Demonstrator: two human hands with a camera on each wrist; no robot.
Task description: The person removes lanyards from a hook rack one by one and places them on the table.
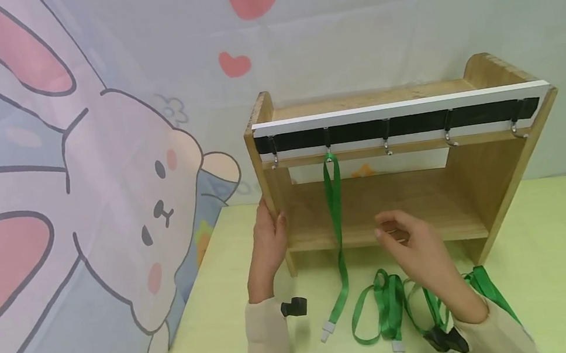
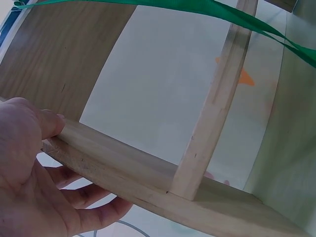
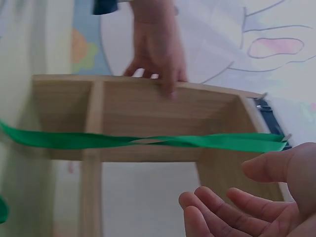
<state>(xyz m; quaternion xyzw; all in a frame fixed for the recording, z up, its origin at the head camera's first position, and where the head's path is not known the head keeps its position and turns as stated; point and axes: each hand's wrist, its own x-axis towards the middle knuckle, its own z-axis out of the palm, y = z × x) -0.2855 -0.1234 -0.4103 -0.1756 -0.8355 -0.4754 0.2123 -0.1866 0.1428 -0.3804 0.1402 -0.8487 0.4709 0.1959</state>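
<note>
A wooden rack [image 1: 385, 234] with a row of metal hooks along its front stands on the table. From its second hook from the left hangs a green lanyard [image 1: 336, 211], its white clip reaching down to the tabletop. My left hand [image 1: 268, 231] grips the rack's left side panel [image 2: 113, 170], thumb on the inner face and fingers on the outer one. In front of the shelf, my right hand [image 1: 413, 240] is held in the air with loosely bent fingers and nothing between them. The right wrist view shows that hand [image 3: 261, 202] beside the hanging lanyard.
Several more green lanyards [image 1: 391, 304] lie on the table in front of the rack, some partly hidden under my right forearm. The other hooks [image 1: 387, 145] carry nothing. Behind the rack hangs a printed cloth [image 1: 375, 24] with a cartoon rabbit.
</note>
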